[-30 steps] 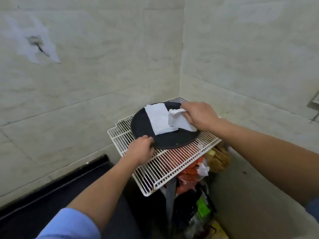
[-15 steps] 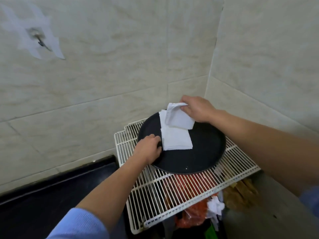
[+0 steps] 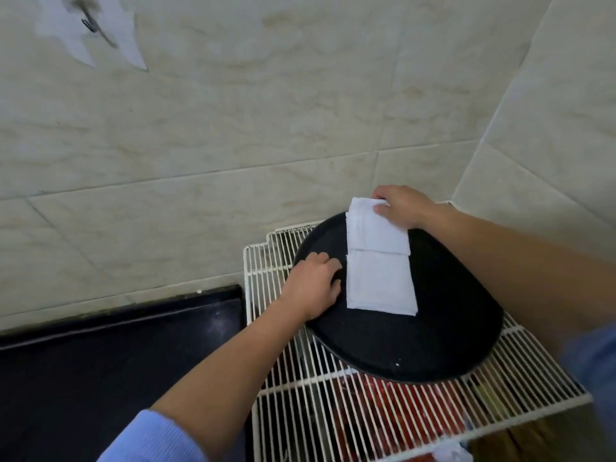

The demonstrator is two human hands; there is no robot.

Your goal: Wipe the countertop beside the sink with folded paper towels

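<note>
A stack of folded white paper towels [image 3: 378, 281] lies on a round black tray [image 3: 430, 335]. My right hand [image 3: 401, 206] pinches the top towel [image 3: 375, 228] at its far end and holds it lifted off the stack. My left hand [image 3: 313, 283] grips the tray's left rim just beside the stack. The black countertop [image 3: 116, 361] runs along the tiled wall at the lower left. No sink is in view.
The tray rests on a white wire rack [image 3: 333, 411] in the wall corner. Red and brown bags [image 3: 383, 405] show through the rack from below. Torn tape and a hook [image 3: 90, 28] mark the wall at upper left.
The view has moved closer and shifted left. My right hand has raised the top towel towards the far side of the stack. My left hand keeps its hold on the tray rim.
</note>
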